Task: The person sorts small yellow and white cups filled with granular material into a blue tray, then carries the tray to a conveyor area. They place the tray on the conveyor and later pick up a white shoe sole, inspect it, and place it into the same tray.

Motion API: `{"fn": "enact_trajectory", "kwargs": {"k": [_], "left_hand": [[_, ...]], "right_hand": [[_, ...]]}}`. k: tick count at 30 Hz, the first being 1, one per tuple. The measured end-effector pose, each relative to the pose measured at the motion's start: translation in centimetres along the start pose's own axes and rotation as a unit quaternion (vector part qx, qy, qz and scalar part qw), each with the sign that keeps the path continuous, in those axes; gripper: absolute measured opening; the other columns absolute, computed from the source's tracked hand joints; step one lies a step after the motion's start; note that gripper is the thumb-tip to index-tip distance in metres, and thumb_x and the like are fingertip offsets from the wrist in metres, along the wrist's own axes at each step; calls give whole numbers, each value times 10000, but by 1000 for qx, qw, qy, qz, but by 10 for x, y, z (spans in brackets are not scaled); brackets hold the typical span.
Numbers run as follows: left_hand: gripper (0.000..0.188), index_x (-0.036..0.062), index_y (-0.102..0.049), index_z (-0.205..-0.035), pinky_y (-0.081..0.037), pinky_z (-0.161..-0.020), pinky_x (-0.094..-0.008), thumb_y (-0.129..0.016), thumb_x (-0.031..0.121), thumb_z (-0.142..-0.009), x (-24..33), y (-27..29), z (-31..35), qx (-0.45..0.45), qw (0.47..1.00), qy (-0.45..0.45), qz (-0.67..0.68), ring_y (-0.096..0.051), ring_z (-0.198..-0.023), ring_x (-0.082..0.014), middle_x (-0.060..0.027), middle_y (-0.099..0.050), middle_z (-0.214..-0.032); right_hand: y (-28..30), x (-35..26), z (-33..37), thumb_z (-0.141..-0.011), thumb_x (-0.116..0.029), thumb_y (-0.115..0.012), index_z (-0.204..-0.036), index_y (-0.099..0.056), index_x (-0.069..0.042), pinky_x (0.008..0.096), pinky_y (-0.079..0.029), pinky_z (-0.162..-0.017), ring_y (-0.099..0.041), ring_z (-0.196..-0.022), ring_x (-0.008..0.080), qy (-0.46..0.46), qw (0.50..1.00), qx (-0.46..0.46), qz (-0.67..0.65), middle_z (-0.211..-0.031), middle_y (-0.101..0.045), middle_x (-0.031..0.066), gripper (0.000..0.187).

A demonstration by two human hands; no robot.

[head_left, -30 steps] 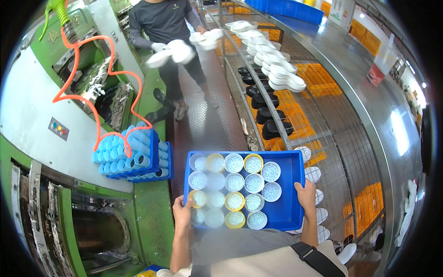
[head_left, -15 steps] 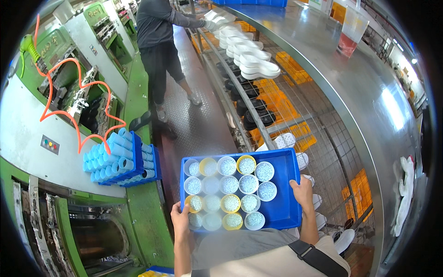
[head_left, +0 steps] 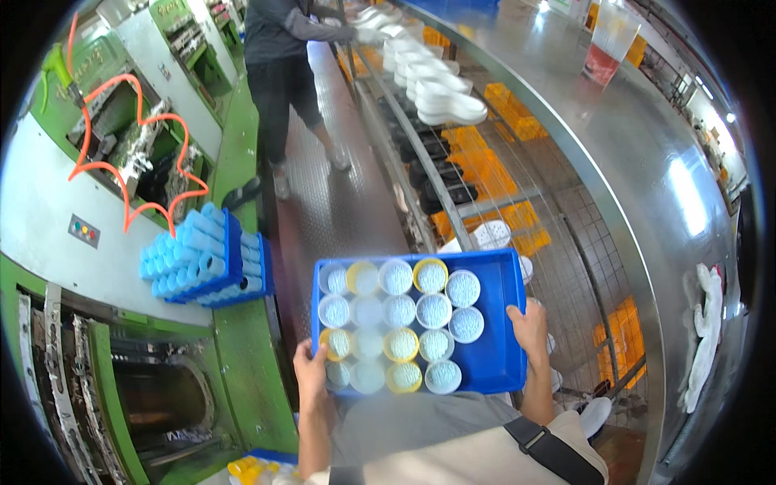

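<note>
A blue plastic tray (head_left: 495, 360) is held level in front of my body. My left hand (head_left: 310, 368) is closed round its left edge, thumb over the rim. On the opposite side my right hand (head_left: 529, 330) grips the right edge the same way. Rows of white and yellow cups (head_left: 402, 343) fill most of the tray; many hold pale bluish-white pellets. One column of cups (head_left: 368, 343) looks cloudy, and its contents are hard to make out. Bare blue floor shows along the tray's right part.
Green and white machines (head_left: 56, 194) line the left, with an orange coiled hose (head_left: 133, 121) and stacked blue crates of light-blue cups (head_left: 190, 255). A metal table (head_left: 614, 137) and wire rack with white soles (head_left: 444, 101) stand right. A co-worker (head_left: 279, 73) stands in the aisle ahead.
The machines and crates have shifted slightly left in view, and the tray sits a little higher. Both hands keep their hold. The co-worker's arms have moved slightly at the rack.
</note>
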State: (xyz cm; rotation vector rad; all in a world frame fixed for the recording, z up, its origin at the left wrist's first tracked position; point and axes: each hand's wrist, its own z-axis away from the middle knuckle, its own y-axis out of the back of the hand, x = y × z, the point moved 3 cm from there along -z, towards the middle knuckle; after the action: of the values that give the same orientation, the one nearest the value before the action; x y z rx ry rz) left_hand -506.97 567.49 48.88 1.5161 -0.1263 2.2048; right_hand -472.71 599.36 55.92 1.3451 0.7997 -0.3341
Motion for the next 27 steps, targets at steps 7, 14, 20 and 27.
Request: {"fn": "enact_trajectory", "kwargs": {"k": [7, 14, 20, 27], "left_hand": [[328, -74, -613, -1218, -515, -835, -301, -692, 114, -961, 11, -5, -26, -33, 999, -20, 11, -625, -931, -142, -104, -689, -1051], [357, -70, -608, -1244, -531, -800, -307, -691, 129, -960, 36, -11, -83, -48, 999, 18, 6, -641, -915, -155, -120, -690, -1049], [333, -32, -628, -1235, -517, -816, -306, -685, 129, -949, 62, -11, -132, -57, 998, 25, -15, -627, -919, -149, -95, -684, -1027], [299, -37, -612, -1219, -511, -829, -276, -692, 96, -964, 79, -8, -194, -69, 996, 25, -42, -621, -904, -124, -69, -684, -1028]], "right_hand": [[-19, 4, -8, -891, -190, -602, -931, -675, 73, 440, -520, -711, -679, -706, 327, -82, 995, -17, -55, -798, -695, 230, 276], [-41, -37, -38, -888, -180, -603, -927, -670, 83, 416, -515, -692, -652, -677, 264, -87, 995, -1, -48, -771, -686, 200, 274], [-72, -62, -66, -886, -183, -610, -911, -668, 79, 413, -512, -681, -640, -665, 259, -96, 994, 13, -45, -756, -681, 185, 270], [-105, -89, -93, -890, -141, -610, -925, -670, 78, 422, -513, -692, -648, -676, 271, -79, 994, 22, -67, -766, -683, 199, 230]]}}
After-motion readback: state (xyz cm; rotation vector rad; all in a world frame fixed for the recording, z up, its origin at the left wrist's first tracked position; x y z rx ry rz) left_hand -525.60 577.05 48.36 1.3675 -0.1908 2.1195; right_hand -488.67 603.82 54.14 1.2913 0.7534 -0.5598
